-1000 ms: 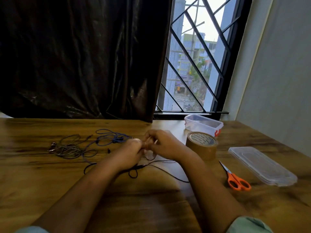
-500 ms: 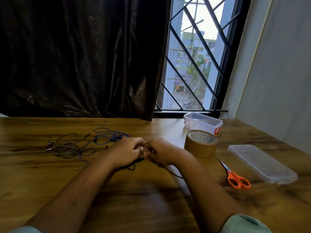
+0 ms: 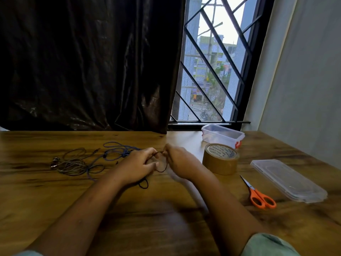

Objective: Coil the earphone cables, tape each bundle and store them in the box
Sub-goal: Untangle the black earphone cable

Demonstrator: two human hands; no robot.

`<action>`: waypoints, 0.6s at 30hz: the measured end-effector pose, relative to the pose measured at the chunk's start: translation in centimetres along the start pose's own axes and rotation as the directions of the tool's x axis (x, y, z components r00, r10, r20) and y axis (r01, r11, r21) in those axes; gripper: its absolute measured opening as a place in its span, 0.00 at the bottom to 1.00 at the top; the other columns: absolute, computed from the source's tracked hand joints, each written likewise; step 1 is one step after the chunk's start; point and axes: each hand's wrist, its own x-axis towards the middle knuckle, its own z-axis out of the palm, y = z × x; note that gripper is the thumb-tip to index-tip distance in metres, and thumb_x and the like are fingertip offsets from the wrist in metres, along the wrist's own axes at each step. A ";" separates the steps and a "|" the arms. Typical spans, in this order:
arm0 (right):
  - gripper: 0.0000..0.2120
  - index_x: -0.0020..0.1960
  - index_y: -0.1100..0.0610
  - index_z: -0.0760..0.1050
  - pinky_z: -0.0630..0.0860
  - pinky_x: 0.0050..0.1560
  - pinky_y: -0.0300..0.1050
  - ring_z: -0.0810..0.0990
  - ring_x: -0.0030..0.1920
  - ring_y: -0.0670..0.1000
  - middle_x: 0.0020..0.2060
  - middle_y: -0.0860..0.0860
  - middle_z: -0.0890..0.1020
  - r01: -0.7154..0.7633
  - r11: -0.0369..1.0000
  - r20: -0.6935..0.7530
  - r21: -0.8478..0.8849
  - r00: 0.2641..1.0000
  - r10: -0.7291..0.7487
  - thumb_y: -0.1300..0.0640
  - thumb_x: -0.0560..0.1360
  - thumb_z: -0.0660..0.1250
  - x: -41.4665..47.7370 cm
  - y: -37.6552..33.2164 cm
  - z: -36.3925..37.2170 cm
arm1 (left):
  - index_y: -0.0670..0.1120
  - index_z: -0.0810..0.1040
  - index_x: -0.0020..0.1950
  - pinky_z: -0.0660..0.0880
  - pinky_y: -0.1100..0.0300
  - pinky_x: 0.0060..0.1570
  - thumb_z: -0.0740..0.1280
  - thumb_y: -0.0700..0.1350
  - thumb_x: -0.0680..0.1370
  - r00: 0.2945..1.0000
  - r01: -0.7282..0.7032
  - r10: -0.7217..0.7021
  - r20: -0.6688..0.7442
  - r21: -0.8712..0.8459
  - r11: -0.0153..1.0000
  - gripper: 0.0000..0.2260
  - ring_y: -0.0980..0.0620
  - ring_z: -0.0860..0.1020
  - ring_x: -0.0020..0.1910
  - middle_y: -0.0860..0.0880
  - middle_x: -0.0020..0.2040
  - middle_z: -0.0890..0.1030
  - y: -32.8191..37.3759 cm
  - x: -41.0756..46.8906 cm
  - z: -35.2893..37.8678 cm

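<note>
Head view: left hand [image 3: 137, 164] and right hand [image 3: 181, 162] both pinch black cable [image 3: 162, 166] loop above table [image 3: 166, 218]; tape [image 3: 220, 159] just right.

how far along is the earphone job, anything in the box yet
Barely started. Done: nothing; the box looks empty, and its lid lies off beside the scissors. In hand: the left hand and right hand pinch the black cable, forming a loop between them. Left: the grey cable and blue cable lie loose on the table, and the tape roll sits untouched, so no bundle is taped.
</note>
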 end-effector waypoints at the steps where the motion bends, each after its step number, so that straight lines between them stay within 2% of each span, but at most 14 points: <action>1: 0.06 0.56 0.55 0.67 0.75 0.44 0.51 0.77 0.48 0.57 0.47 0.54 0.77 -0.050 0.999 -0.087 0.012 0.995 0.050 0.59 0.79 0.58 0.0 0.2 -0.4 | 0.52 0.76 0.49 0.75 0.52 0.40 0.62 0.46 0.80 0.999 -0.012 0.013 -0.030 0.002 1.000 0.04 0.51 0.79 0.39 0.51 0.38 0.80 0.1 0.0 0.0; 3: 0.06 0.56 0.58 0.67 0.69 0.40 0.48 0.78 0.48 0.59 0.49 0.58 0.79 -0.159 0.987 -0.211 0.031 0.964 0.162 0.58 0.81 0.54 -0.1 0.5 -1.0 | 0.51 0.77 0.45 0.72 0.55 0.34 0.60 0.46 0.80 0.991 -0.019 0.019 -0.130 0.007 1.000 0.08 0.52 0.77 0.34 0.51 0.34 0.78 0.0 0.2 -0.4; 5: 0.06 0.55 0.59 0.67 0.68 0.40 0.48 0.79 0.48 0.60 0.49 0.59 0.80 -0.269 0.963 -0.263 -0.013 0.930 0.256 0.60 0.81 0.54 -0.3 0.7 -1.4 | 0.50 0.77 0.42 0.68 0.63 0.30 0.60 0.45 0.81 0.970 -0.006 0.007 -0.242 0.006 1.000 0.10 0.59 0.75 0.29 0.52 0.32 0.77 -0.2 0.4 -0.8; 6: 0.06 0.55 0.60 0.68 0.70 0.41 0.49 0.79 0.50 0.61 0.50 0.59 0.81 -0.311 0.949 -0.275 -0.056 0.918 0.285 0.61 0.80 0.55 -0.4 0.8 -1.5 | 0.50 0.77 0.42 0.66 0.66 0.28 0.59 0.44 0.81 0.960 0.000 -0.005 -0.280 -0.017 1.000 0.10 0.61 0.73 0.27 0.53 0.31 0.76 -0.2 0.4 -1.0; 8: 0.09 0.58 0.58 0.69 0.71 0.52 0.52 0.77 0.56 0.59 0.55 0.57 0.80 -0.339 0.929 -0.284 -0.147 0.914 0.289 0.61 0.78 0.58 -0.5 0.8 -1.7 | 0.50 0.76 0.41 0.64 0.67 0.27 0.59 0.44 0.81 0.949 -0.003 -0.013 -0.316 -0.048 0.999 0.11 0.62 0.71 0.25 0.53 0.30 0.75 -0.2 0.4 -1.1; 9: 0.14 0.62 0.56 0.69 0.69 0.57 0.53 0.74 0.61 0.58 0.60 0.55 0.77 -0.305 0.935 -0.289 -0.181 0.925 0.246 0.59 0.77 0.60 -0.4 0.8 -1.7 | 0.50 0.76 0.41 0.64 0.66 0.27 0.59 0.45 0.81 0.946 -0.004 -0.005 -0.324 -0.028 1.000 0.10 0.61 0.70 0.25 0.53 0.30 0.75 0.0 0.4 -1.1; 11: 0.23 0.70 0.51 0.66 0.64 0.64 0.51 0.69 0.67 0.55 0.67 0.50 0.72 -0.094 0.987 -0.276 -0.128 0.960 0.055 0.57 0.75 0.63 -0.2 0.0 -1.5 | 0.51 0.75 0.42 0.60 0.64 0.26 0.59 0.48 0.81 0.935 -0.010 0.029 -0.354 0.056 0.998 0.09 0.60 0.68 0.25 0.54 0.30 0.73 0.4 0.2 -0.8; 12: 0.24 0.70 0.51 0.67 0.64 0.64 0.48 0.69 0.66 0.52 0.67 0.50 0.72 0.057 0.998 -0.262 -0.025 0.963 -0.062 0.57 0.75 0.64 0.0 -0.6 -1.2 | 0.52 0.74 0.42 0.59 0.64 0.26 0.59 0.48 0.81 0.925 -0.020 0.050 -0.378 0.084 0.996 0.08 0.60 0.68 0.25 0.54 0.29 0.72 0.5 0.1 -0.7; 14: 0.17 0.65 0.54 0.72 0.68 0.56 0.39 0.76 0.55 0.49 0.56 0.50 0.79 0.255 0.950 -0.243 0.182 0.948 -0.208 0.59 0.77 0.64 0.0 -2.0 -0.3 | 0.53 0.74 0.41 0.58 0.66 0.25 0.60 0.48 0.80 0.908 -0.058 0.088 -0.409 0.085 0.995 0.08 0.60 0.69 0.26 0.54 0.29 0.72 0.7 0.0 -0.5; 16: 0.09 0.57 0.58 0.75 0.72 0.44 0.38 0.77 0.44 0.48 0.44 0.49 0.79 0.285 0.929 -0.260 0.235 0.940 -0.222 0.60 0.79 0.62 -0.1 -2.2 0.1 | 0.53 0.74 0.41 0.61 0.65 0.26 0.61 0.49 0.80 0.908 -0.080 0.107 -0.406 0.082 0.993 0.09 0.59 0.71 0.28 0.53 0.30 0.74 0.7 0.0 -0.3; 18: 0.09 0.53 0.60 0.78 0.70 0.40 0.39 0.75 0.40 0.49 0.40 0.50 0.77 0.208 0.957 -0.295 0.202 0.945 -0.143 0.61 0.80 0.60 0.2 -1.3 -0.2 | 0.51 0.76 0.41 0.63 0.59 0.28 0.61 0.51 0.79 0.914 -0.064 0.096 -0.393 0.094 0.993 0.09 0.58 0.72 0.29 0.52 0.31 0.76 0.6 0.1 -0.2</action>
